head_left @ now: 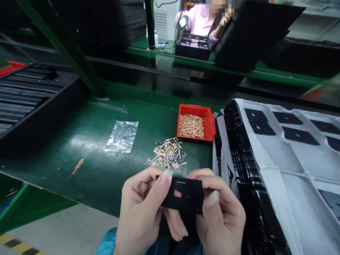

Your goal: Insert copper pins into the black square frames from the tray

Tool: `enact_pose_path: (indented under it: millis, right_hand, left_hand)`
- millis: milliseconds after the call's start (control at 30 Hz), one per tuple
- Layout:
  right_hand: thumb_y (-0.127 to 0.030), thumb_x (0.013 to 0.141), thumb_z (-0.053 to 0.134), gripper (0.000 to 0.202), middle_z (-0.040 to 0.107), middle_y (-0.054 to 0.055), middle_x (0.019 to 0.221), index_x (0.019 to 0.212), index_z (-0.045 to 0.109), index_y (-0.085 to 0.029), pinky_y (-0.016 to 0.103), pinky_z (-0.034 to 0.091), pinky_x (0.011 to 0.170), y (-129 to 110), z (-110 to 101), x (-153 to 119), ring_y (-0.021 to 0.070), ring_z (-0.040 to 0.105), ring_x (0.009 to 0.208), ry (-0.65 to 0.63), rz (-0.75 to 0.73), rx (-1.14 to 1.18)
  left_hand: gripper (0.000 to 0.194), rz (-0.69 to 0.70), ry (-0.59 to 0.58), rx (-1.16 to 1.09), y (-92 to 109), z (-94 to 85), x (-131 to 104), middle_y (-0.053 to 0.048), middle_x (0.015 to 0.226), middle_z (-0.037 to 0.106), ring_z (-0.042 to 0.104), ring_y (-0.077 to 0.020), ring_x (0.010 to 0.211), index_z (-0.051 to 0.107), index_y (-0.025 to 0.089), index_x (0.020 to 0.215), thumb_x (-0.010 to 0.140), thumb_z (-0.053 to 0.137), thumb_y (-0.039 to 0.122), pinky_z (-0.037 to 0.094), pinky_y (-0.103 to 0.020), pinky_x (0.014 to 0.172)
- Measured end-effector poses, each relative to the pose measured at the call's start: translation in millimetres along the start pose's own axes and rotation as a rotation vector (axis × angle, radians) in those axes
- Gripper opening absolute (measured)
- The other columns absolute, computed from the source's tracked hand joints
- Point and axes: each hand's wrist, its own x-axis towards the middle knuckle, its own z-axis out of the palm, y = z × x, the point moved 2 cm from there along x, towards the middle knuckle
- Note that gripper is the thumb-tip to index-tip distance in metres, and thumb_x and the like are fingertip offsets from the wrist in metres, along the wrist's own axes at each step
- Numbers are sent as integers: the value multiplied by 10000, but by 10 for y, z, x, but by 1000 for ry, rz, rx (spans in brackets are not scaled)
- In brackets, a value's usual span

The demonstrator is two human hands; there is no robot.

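Black plate (190, 198), thin and rectangular with a small cut-out near its middle, is held up between both hands above the near part of the green surface (98, 180). The left hand (143, 205) pinches its upper left corner, thumb on the face and fingers behind. The right hand (224, 210) grips the other end, thumb and bent fingers closed about the edge.

Since the grip is mostly at the ends, uneven pressure could twist or flex the plate, and a slipping thumb could let it drop. A bare thumb on the dark face might also leave a smudge. Just beyond the fingers lies a loose pile of small tan and dark pieces (168, 154); a careless knuckle could scatter it. The red bin (210, 124), full of tan strips (191, 125), stands close to the stacked black trays (247, 177), so a sideways knock from the right arm could jolt the trays and shift the plates (300, 136) on their white sheet (276, 170).
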Motion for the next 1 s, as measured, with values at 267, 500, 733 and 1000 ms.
enact_pose_path:
  millis: [267, 500, 733, 1000]
  right_hand:
    - [-332, 1021, 702, 81, 743, 5, 988, 996, 769, -294, 199, 600, 756, -4, -18, -3, 114, 714, 868, 4, 52, 18]
    - [-338, 1013, 709, 79, 735, -1, 986, 966, 756, -294, 204, 603, 746, 17, -17, -11, 117, 712, 850, 9, 73, 2]
    - [-285, 1005, 714, 58, 742, 19, 960, 967, 756, -271, 207, 617, 736, 12, -17, 6, 127, 728, 842, 4, 50, -9]
    - [-286, 966, 780, 55, 739, 15, 947, 955, 727, -271, 226, 624, 751, -8, 11, 67, 128, 713, 837, 102, -17, 15]
  left_hand:
    - [319, -28, 79, 36, -8, 0, -45, 8, 417, 703, 618, -104, 264, 749, 174, 783, 993, 765, 413, 455, -83, 306]
    - [391, -51, 154, 154, 63, 39, -78, 19, 348, 624, 443, -26, 211, 725, 180, 759, 944, 795, 517, 307, -29, 281]
    - [411, -47, 221, 166, 76, 61, -81, 31, 332, 593, 459, -37, 213, 721, 177, 747, 906, 826, 541, 341, -45, 285]
    - [181, 192, 194, 289, 107, 50, -134, 18, 497, 704, 621, -82, 308, 849, 235, 900, 937, 826, 410, 467, -90, 347]
